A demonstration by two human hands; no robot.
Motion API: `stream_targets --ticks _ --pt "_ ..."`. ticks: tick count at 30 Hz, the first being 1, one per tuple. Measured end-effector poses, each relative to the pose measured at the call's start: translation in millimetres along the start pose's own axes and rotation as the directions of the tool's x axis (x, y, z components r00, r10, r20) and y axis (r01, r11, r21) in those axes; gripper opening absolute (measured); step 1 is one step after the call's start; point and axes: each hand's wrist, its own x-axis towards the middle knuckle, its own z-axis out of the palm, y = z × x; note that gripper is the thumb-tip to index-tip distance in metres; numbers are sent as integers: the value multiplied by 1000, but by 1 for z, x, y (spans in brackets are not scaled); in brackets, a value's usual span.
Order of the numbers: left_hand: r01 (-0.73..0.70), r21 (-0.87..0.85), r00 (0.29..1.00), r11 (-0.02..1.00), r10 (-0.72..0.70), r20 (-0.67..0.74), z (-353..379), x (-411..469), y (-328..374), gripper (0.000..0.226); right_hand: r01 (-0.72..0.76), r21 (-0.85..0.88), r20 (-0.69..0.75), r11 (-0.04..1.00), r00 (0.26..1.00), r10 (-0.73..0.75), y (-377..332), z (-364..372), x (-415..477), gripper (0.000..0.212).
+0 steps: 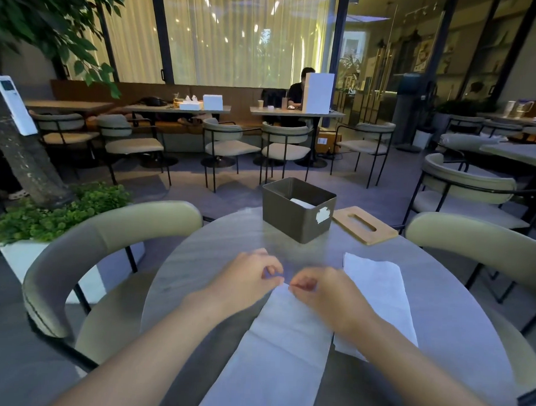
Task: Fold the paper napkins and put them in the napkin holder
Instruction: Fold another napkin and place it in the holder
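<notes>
A long white paper napkin (278, 353) lies unfolded down the middle of the round grey table (216, 240). My left hand (248, 272) and my right hand (321, 289) both pinch its far edge, thumb against fingers. A second white napkin (376, 287) lies flat to the right, partly under my right forearm. Beyond my hands stands the dark olive box-shaped napkin holder (297, 215), open at the top, with a white napkin (302, 202) showing inside.
A wooden lid with a slot (364, 225) lies right of the holder. Padded chairs stand at the table's left (105, 245) and right (480, 246). A planter with green leaves (54, 212) is at left. A person sits at a far table.
</notes>
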Motion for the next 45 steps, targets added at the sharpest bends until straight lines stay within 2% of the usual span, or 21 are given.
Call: stream_targets --ticks 2,4,9,13,14,16,18,20,22,26,28,31,32,33,35,38,41,45 --pt "-18 3 999 1000 18 45 9 -6 -3 14 9 7 10 1000 1000 -9 0 3 -6 20" --pt "-18 -7 999 1000 18 33 17 -9 -4 13 20 -3 7 1000 1000 -20 1 5 -8 26" --pt "12 -67 998 998 -16 -61 26 -9 -2 7 57 9 -21 998 998 -57 5 9 -9 16" --pt "-8 -19 995 1000 6 -99 27 -14 -1 12 65 41 -39 997 997 -64 9 8 -5 5" --pt "-11 -17 991 1000 8 -135 24 -14 -3 13 67 69 -83 995 995 -61 10 6 -3 8" --pt "7 -49 973 999 -18 -231 14 -13 -5 12 45 185 -156 982 988 -15 10 1 1 27" --pt "40 -111 943 993 -74 -323 2 -10 -8 13 -33 353 -124 935 989 81 3 -5 6 34" --pt "97 -254 907 962 -190 -376 -6 -6 -10 14 -142 526 -12 839 985 175 -4 -7 10 33" --pt "135 -396 878 908 -294 -377 -11 -2 -10 15 -228 624 71 748 969 236 -9 -5 14 31" --pt "124 -476 869 871 -327 -372 -16 1 -10 11 -226 667 73 710 968 240 -8 3 20 17" --pt "139 -541 871 830 -363 -332 -17 0 -8 8 -221 683 57 697 966 251 -7 4 21 21" --pt "304 -693 877 654 -476 -64 -18 -5 -7 56 -210 715 34 666 963 267 -9 -2 22 19" --pt "346 -721 882 601 -470 31 -18 -8 -7 58 -204 719 23 665 962 271 -11 -5 22 19" --pt "365 -731 896 577 -431 107 -17 -10 -8 53 -199 722 18 662 963 269 -12 -8 23 19" --pt "372 -703 920 607 -345 189 -13 -14 -10 30 -185 730 23 658 969 246 -14 -13 25 17" --pt "327 -715 936 618 -315 156 -7 -15 -9 11 -184 742 60 645 976 208 -17 -18 23 12" --pt "323 -753 919 574 -380 104 -8 -11 -9 8 -215 768 158 603 976 148 -15 -18 16 20" --pt "296 -778 918 554 -389 72 -12 -9 -5 8 -244 725 189 644 970 154 -12 -15 11 12"
